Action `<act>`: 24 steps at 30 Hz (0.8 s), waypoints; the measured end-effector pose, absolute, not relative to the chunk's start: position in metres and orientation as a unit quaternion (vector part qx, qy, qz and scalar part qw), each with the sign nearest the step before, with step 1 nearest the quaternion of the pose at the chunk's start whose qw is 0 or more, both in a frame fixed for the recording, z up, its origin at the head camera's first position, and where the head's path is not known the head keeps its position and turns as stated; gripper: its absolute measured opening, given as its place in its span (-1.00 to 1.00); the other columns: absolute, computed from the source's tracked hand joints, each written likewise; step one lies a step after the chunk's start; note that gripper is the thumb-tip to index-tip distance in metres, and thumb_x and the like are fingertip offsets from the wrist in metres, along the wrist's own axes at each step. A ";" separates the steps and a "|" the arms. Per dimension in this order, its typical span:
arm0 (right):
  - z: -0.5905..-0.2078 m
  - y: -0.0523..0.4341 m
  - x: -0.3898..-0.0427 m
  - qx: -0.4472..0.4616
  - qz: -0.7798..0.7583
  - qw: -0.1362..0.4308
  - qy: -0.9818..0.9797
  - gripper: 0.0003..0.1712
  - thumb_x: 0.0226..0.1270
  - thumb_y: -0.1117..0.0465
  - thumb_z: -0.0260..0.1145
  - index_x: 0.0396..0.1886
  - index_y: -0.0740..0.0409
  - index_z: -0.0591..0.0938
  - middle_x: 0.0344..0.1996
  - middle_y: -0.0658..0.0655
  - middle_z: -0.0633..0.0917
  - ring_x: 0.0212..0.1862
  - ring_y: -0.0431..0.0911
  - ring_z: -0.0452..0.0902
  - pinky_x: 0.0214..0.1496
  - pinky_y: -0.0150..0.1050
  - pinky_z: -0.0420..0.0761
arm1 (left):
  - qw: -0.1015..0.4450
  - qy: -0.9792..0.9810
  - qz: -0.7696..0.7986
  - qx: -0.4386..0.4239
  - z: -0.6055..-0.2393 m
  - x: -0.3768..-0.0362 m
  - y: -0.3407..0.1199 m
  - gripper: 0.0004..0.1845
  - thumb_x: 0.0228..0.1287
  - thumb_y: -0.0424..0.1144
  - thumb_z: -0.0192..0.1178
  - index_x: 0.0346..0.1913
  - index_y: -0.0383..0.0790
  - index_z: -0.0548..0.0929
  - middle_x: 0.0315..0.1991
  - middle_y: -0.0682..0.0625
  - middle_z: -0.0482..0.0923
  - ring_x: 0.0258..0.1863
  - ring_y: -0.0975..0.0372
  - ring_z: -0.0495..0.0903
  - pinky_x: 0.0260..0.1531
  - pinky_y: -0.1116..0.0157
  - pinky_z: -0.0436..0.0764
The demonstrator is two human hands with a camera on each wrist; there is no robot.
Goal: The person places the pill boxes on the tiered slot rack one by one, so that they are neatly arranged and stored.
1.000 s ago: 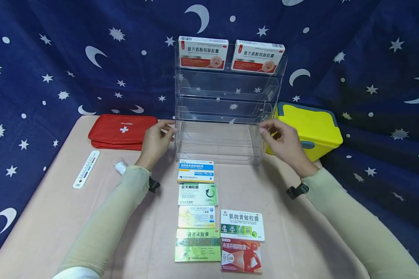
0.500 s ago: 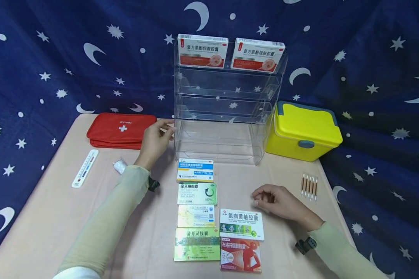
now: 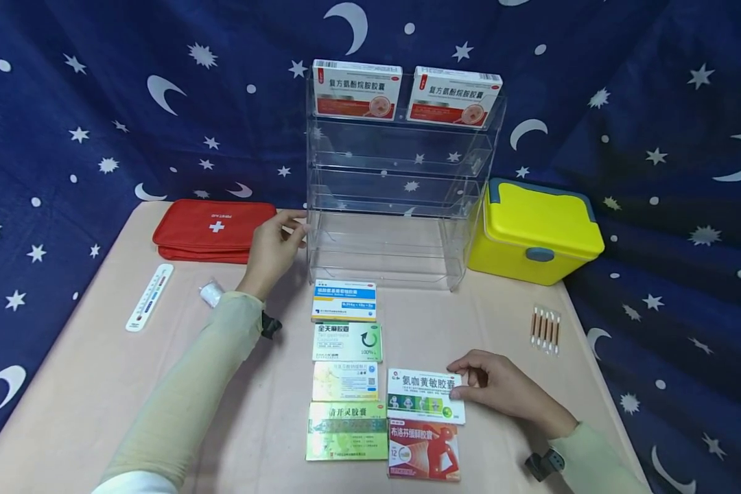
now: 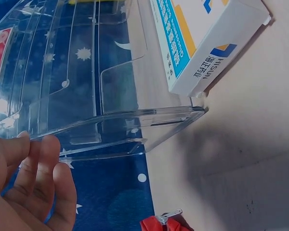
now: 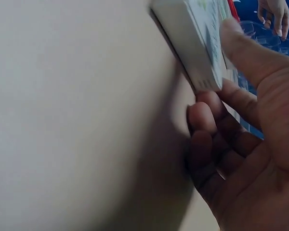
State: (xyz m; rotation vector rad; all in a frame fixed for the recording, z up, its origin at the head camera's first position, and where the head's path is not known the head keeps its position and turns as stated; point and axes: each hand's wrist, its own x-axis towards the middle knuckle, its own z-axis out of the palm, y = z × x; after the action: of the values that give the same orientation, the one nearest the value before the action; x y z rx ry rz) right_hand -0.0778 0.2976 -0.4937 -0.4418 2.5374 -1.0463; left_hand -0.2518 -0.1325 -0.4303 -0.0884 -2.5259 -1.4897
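A clear acrylic display rack (image 3: 389, 278) stands at the back, two red-and-white medicine boxes (image 3: 357, 92) on its top tier. My left hand (image 3: 274, 247) holds the rack's left side edge; in the left wrist view, thumb and fingers meet at the clear edge (image 4: 120, 114). Lower right, my right hand (image 3: 500, 387) pinches the right end of a white-and-green medicine box (image 3: 416, 401), thumb over its printed face. In the right wrist view that box's white side (image 5: 183, 33) shows between thumb and fingers. A red ibuprofen box (image 3: 422, 449) lies just below it.
Left of these, a column of several medicine boxes (image 3: 347, 341) lies flat. A red first-aid pouch (image 3: 216, 237), thermometer (image 3: 150, 297) and small white packet (image 3: 211, 293) are at left. At right are a yellow case (image 3: 537, 226) and a pack of swabs (image 3: 545, 331).
My right hand has left the rack's right side, come down toward the front and taken hold of the white-and-green medicine box. My left hand has stayed at the rack.
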 end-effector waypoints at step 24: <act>-0.507 0.293 -0.077 -0.039 -0.419 0.086 0.903 -0.61 0.27 0.09 0.53 0.07 -0.04 0.69 -0.32 -0.04 0.65 -0.28 -0.06 0.53 -0.27 -0.29 0.54 | 0.108 -0.860 -0.498 -0.025 -0.430 -0.251 -0.130 -0.67 0.45 -0.25 0.28 0.22 -0.14 0.64 -0.20 -0.04 0.66 -0.42 0.19 0.71 -0.51 0.24 0.60</act>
State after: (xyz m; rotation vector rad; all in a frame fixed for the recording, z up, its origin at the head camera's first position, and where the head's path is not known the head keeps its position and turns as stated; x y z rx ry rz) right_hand -0.0766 0.2928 -0.5071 -0.1151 2.6904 -1.2492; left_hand -0.2507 -0.1303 -0.4299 -0.0722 -2.5315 -1.4649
